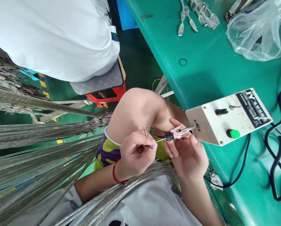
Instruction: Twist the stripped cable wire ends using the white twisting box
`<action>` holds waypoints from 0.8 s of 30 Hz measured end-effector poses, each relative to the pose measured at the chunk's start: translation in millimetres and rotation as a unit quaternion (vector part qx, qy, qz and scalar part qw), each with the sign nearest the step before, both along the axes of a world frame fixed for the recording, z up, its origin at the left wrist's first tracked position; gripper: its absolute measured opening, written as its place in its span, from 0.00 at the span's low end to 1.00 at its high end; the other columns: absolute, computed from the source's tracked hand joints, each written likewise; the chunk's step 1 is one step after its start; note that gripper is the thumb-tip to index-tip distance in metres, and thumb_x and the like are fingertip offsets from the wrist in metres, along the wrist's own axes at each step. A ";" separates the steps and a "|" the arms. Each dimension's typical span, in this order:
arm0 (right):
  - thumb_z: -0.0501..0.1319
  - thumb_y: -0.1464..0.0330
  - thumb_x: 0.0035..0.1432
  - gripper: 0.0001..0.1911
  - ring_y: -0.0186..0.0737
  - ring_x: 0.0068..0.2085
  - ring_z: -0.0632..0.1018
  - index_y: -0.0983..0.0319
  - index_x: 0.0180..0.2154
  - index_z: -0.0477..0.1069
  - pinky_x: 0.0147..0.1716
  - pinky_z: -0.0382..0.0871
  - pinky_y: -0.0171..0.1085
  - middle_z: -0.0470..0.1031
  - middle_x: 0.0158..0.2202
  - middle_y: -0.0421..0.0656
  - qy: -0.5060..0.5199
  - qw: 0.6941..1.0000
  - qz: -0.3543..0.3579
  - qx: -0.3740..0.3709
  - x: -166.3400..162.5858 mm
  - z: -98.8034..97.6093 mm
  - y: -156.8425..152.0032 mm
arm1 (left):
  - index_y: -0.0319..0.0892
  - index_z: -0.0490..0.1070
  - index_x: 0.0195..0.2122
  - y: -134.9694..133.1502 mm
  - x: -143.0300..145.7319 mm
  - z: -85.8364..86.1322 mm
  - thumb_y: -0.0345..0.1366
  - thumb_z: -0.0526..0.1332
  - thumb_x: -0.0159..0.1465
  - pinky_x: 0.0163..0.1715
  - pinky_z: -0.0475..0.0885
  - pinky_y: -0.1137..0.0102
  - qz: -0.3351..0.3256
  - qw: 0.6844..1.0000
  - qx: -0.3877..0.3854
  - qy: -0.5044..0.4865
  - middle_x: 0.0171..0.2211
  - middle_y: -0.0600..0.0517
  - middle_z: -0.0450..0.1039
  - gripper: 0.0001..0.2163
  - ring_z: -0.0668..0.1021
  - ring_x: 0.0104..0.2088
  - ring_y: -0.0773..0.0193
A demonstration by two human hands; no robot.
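Observation:
My left hand is closed in a pinch on a thin cable's wires; their fine red, dark and green ends stick up above the fingertips. One stretched strand runs from this pinch to the black jaws of a pink clip. Fingers and thumb of my right hand are around that clip, the thumb at its handle end. The clip sits on the metal shaft of a white box-shaped machine with a black switch and a green button. The wire ends inside the jaws are too small to make out.
Bundles of long grey cables hang at the left and cross my lap. USB cables and a clear plastic bag lie on the green table. A person in white sits on a red stool. Black cords coil at right.

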State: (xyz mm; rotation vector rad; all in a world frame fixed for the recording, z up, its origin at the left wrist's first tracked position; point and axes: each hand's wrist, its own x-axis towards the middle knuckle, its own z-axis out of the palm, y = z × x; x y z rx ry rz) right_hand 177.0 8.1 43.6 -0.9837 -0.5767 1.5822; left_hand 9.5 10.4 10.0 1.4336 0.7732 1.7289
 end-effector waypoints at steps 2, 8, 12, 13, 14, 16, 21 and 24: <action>0.81 0.48 0.70 0.22 0.31 0.21 0.57 0.55 0.53 0.93 0.22 0.58 0.36 0.80 0.29 0.37 0.020 1.000 -0.018 -0.001 -3.7 -2.4 3.1 | 0.46 0.77 0.51 -0.1 0.2 -0.9 0.23 0.70 0.78 0.25 0.63 0.72 -0.004 1.000 -0.012 -0.003 0.32 0.57 0.74 0.10 0.68 0.25 0.70; 0.80 0.51 0.75 0.16 0.32 0.21 0.48 0.55 0.52 0.95 0.21 0.52 0.34 0.61 0.15 0.30 0.011 0.998 -0.035 0.043 -7.2 -12.2 7.1 | 0.51 0.79 0.54 -0.2 1.6 -4.6 0.27 0.69 0.81 0.25 0.64 0.68 -0.011 0.999 -0.043 0.003 0.32 0.56 0.76 0.09 0.67 0.24 0.67; 0.78 0.53 0.78 0.14 0.32 0.19 0.48 0.54 0.52 0.94 0.21 0.52 0.33 0.59 0.14 0.29 0.022 0.998 -0.026 0.056 -5.3 -12.4 7.0 | 0.52 0.78 0.54 2.8 2.9 -3.5 0.28 0.69 0.81 0.24 0.65 0.69 -0.018 0.998 -0.053 0.012 0.32 0.57 0.76 0.09 0.68 0.23 0.67; 0.77 0.53 0.78 0.14 0.31 0.19 0.48 0.54 0.52 0.94 0.21 0.52 0.33 0.58 0.14 0.29 0.022 0.998 -0.024 0.055 -4.9 -12.1 6.8 | 0.52 0.78 0.53 3.3 3.3 -3.2 0.29 0.69 0.80 0.24 0.65 0.69 -0.020 0.998 -0.056 0.016 0.32 0.57 0.76 0.09 0.68 0.23 0.68; 0.77 0.52 0.78 0.14 0.32 0.19 0.48 0.54 0.52 0.94 0.21 0.52 0.33 0.58 0.13 0.29 0.021 0.998 -0.023 0.054 -4.6 -12.0 6.5 | 0.52 0.77 0.53 3.5 3.7 -3.1 0.29 0.70 0.80 0.25 0.65 0.70 -0.020 0.998 -0.059 0.021 0.32 0.58 0.75 0.08 0.68 0.23 0.68; 0.78 0.52 0.77 0.14 0.32 0.19 0.49 0.54 0.51 0.94 0.21 0.53 0.33 0.59 0.13 0.29 0.013 0.998 -0.024 0.052 -4.4 -12.6 5.9 | 0.51 0.76 0.51 3.2 4.4 -3.7 0.29 0.70 0.80 0.25 0.65 0.71 -0.021 0.997 -0.063 0.027 0.32 0.59 0.74 0.08 0.67 0.23 0.69; 0.75 0.46 0.78 0.22 0.34 0.18 0.51 0.54 0.59 0.91 0.20 0.56 0.34 0.63 0.14 0.29 -0.012 0.999 -0.006 0.049 -1.5 -19.7 3.1 | 0.49 0.76 0.51 1.6 5.1 -7.2 0.27 0.71 0.77 0.24 0.65 0.72 -0.018 0.997 -0.062 0.035 0.32 0.59 0.74 0.10 0.67 0.23 0.71; 0.65 0.42 0.84 0.30 0.36 0.17 0.59 0.54 0.67 0.89 0.20 0.57 0.37 0.77 0.18 0.37 -0.059 0.995 0.062 0.054 11.4 -18.7 -3.2 | 0.50 0.76 0.52 1.4 4.0 -8.2 0.26 0.71 0.76 0.23 0.66 0.72 -0.025 0.998 -0.052 0.030 0.31 0.58 0.74 0.11 0.69 0.23 0.70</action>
